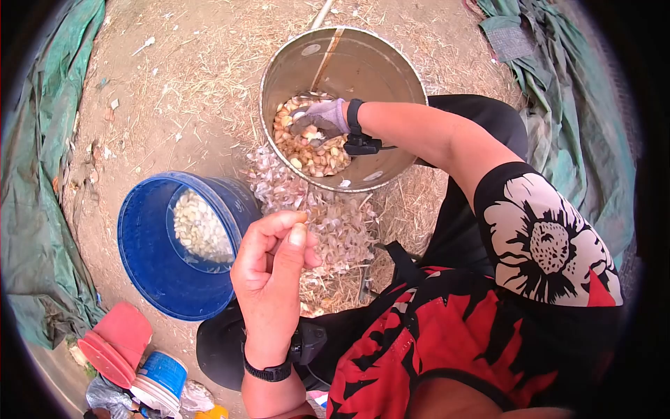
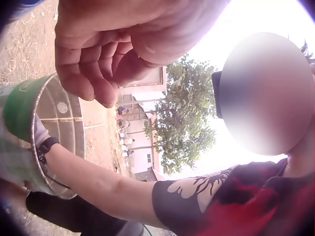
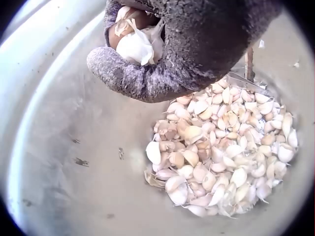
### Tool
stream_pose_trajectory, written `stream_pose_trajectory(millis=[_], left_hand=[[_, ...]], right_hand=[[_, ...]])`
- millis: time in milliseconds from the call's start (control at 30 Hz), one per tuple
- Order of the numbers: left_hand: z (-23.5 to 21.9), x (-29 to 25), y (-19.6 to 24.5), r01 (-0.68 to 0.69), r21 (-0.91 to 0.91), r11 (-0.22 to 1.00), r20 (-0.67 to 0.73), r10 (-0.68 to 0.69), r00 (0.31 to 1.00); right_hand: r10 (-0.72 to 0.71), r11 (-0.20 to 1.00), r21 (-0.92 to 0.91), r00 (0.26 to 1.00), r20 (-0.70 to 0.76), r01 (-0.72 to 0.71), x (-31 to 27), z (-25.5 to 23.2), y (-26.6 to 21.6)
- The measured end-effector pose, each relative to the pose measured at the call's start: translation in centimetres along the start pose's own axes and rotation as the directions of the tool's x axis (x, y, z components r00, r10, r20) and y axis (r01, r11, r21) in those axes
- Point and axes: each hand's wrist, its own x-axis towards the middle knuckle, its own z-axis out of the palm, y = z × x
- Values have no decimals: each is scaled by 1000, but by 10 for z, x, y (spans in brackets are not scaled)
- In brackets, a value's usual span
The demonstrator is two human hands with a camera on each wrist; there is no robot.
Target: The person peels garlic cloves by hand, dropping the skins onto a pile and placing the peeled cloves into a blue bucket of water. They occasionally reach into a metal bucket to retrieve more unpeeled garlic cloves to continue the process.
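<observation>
And my gloved right hand (image 1: 322, 117) curls round garlic (image 3: 136, 48) inside the metal drum (image 1: 380, 77), my left hand (image 1: 271, 279) pressing thumb against forefinger near the blue bucket (image 1: 148, 258)!

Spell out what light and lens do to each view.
Head: black rounded border, bright even daylight. Left wrist: sky washed out to white, face lost in an oval blur, scene turned sideways. Right wrist: dark corners, whitish glare along the bin wall, gloved hand dark above it.

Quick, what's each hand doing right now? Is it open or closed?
Left hand: closed, thumb against fingers; I can't see anything in it.
Right hand: closed around some garlic.
</observation>
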Motion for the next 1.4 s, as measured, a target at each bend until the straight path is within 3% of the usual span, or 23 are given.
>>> stream_pose_trajectory(millis=[33,67,100,200,367,433,467,500,567,600,700,800,900,967,1000,1033,1100,1133,1200,1333,1400], left_hand=[[1,0,0,21,21,1000,10,-21,1000],[3,0,-1,30,34,999,21,-30,999],[3,0,-3,13,34,999,24,-13,1000],[5,2,-13,-31,101,994,58,25,998],[2,11,-32,-64,168,984,57,55,997],[1,15,-36,-160,324,933,-55,188,981],[-1,14,-36,-227,390,892,-56,269,962],[-3,15,-35,-224,396,891,-69,272,960],[-6,14,-35,-447,579,681,14,541,841],[-2,7,-29,-440,495,749,2,506,863],[-7,-1,-38,-414,390,823,46,431,901],[-20,-1,-49,-396,455,798,54,419,906],[-33,-3,-53,-342,489,802,45,368,929],[-33,-11,-44,-63,332,941,-77,94,993],[-38,-9,-45,-24,232,973,-89,45,995],[-41,-7,-46,-19,234,972,-93,42,995],[-46,-3,-48,-68,-236,969,-36,61,997],[-49,-3,-46,-83,-301,950,20,94,995],[-48,-2,-42,-68,-344,937,25,81,996],[-49,5,-45,2,-444,896,86,40,995],[-48,7,-47,46,-471,881,116,10,993]], right_hand=[[116,953,278,992,50,-125,-6,-6,-17],[405,720,581,910,90,-378,-8,-4,-45],[397,732,574,914,80,-368,-17,-5,-65],[356,567,765,928,106,-305,-38,-9,-99],[299,573,793,954,33,-207,-64,-8,-139],[234,587,780,968,93,-217,-76,6,-170],[285,576,781,955,84,-241,-89,17,-189],[277,576,780,956,96,-245,-94,23,-196],[61,466,792,907,417,-395,-102,37,-201],[92,462,796,914,396,-391,-111,51,-210],[-25,720,670,959,283,-179,-127,85,-211],[-73,691,679,910,408,-249,-129,100,-208],[-73,682,693,921,383,-234,-114,114,-183],[-37,614,735,919,392,-289,-116,116,-176],[-89,560,776,910,404,-290,-115,114,-175],[-142,507,811,900,413,-292,-114,112,-176],[-122,463,850,932,341,-250,-121,111,-177],[-67,466,844,941,331,-264,-121,111,-176],[54,408,851,940,337,-329,-126,111,-190],[-10,369,851,915,404,-372,-122,110,-175],[-17,476,846,959,284,-242,-126,108,-179]])
